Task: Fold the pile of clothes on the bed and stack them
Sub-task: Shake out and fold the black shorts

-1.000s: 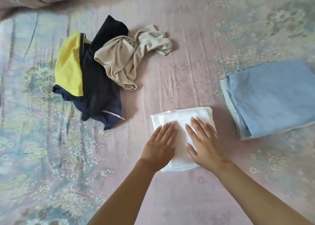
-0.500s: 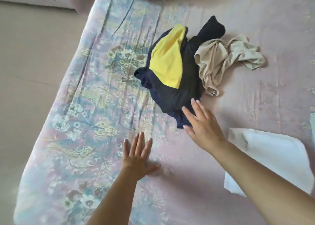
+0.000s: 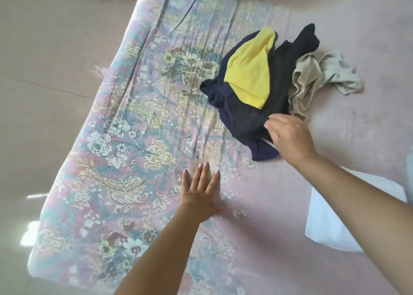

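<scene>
An unfolded pile lies on the floral bed sheet (image 3: 134,142): a navy garment (image 3: 239,118) with a yellow piece (image 3: 250,75) on top and a crumpled beige garment (image 3: 312,80) against its right side. My right hand (image 3: 288,136) rests on the navy garment's near edge, fingers curled down into the fabric and thumb hidden. My left hand (image 3: 201,192) lies flat on the bare sheet, fingers spread, holding nothing. A folded white cloth (image 3: 330,225) sits at the right, partly hidden by my right forearm.
The bed's left edge runs diagonally from the top centre to the lower left, with shiny tiled floor (image 3: 44,93) beyond it. Plain pink sheet stretches to the right of the pile.
Both hands left the folded white cloth. The view swung left. My right hand reached onto the navy garment and curled its fingers; my left hand settled flat on the sheet.
</scene>
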`<state>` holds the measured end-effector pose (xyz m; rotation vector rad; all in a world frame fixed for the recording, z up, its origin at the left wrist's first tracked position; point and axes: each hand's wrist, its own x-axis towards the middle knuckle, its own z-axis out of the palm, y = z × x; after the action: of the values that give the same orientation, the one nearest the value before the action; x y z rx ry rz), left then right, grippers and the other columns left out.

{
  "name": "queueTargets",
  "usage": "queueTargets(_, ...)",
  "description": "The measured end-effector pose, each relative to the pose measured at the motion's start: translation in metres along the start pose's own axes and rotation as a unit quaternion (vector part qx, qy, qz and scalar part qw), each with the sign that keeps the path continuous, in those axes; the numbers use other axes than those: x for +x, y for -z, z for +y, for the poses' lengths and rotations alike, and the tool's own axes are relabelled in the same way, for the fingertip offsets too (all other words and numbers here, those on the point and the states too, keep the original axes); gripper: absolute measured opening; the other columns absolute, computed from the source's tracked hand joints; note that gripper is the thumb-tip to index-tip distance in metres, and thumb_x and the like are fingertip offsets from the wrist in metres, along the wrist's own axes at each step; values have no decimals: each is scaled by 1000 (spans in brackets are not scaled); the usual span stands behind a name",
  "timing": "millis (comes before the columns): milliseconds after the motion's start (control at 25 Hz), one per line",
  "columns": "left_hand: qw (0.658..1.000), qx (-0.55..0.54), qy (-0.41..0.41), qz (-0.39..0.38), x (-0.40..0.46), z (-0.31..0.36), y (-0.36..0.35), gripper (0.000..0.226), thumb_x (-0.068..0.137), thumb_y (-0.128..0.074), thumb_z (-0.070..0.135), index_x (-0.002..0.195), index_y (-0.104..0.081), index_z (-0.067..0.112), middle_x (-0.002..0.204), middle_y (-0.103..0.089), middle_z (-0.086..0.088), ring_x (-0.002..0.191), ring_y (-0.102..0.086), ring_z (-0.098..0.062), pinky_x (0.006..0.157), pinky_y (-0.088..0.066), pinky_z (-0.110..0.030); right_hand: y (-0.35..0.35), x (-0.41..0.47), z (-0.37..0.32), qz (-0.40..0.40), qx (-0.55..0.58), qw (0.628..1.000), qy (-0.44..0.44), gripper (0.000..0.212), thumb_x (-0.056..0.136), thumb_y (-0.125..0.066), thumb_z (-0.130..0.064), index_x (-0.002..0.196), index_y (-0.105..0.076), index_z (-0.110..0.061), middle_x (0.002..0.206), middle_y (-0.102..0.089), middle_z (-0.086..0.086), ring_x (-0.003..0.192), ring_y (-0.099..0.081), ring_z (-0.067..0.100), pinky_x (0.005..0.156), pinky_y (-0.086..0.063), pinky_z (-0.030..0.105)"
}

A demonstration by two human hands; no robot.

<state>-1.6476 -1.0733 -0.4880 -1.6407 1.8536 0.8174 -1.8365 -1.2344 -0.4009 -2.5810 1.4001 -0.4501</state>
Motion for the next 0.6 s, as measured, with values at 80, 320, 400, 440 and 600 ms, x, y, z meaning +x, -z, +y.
queueTargets(80, 999, -8, -23, 35, -16, -5, 19, 80, 95, -26, 58, 145, 25, 23, 151, 34, -10, 140, 28, -26, 111, 17, -53, 26, 1, -9, 25, 52, 996, -65, 10, 84, -60, 5, 80, -68, 6, 89, -68, 19, 79, -64, 36, 67, -46, 34)
queueTargets(320, 972, -74, -21, 221, -94, -10, 135, 68, 99, -21, 51, 150, 12, 21, 157, 20, -7, 145, 17, -23, 117, 8, -43, 159, 45, -32, 103, 124, 980, -113, 16, 91, -54, -3, 95, -70, 2, 104, -67, 13, 100, -60, 28, 85, -37, 22)
queueTargets(400, 952, -112, -33, 282, -122, -5, 182, 68, 98, -25, 51, 151, 7, 22, 158, 15, -6, 146, 13, -22, 117, 5, -41, 211, 62, -42, 122, 120, 979, -114, 17, 92, -54, -5, 96, -70, 1, 102, -67, 12, 97, -60, 28, 84, -38, 25)
queueTargets(440, 939, -127, -47, 316, -140, 0, 209, 69, 98, -29, 51, 151, 5, 22, 158, 13, -5, 146, 11, -21, 117, 4, -40, 243, 69, -49, 135, 121, 976, -116, 18, 92, -54, -5, 96, -70, 1, 102, -67, 11, 97, -60, 28, 84, -39, 26)
queueTargets(600, 873, -201, -126, 426, -220, 36, 309, 77, 92, -48, 49, 151, -9, 19, 159, -3, -6, 147, 0, -20, 118, -6, -41, 382, 90, -83, 192, 146, 960, -139, 20, 93, -54, -9, 99, -70, 2, 105, -69, 13, 99, -60, 24, 82, -37, 23)
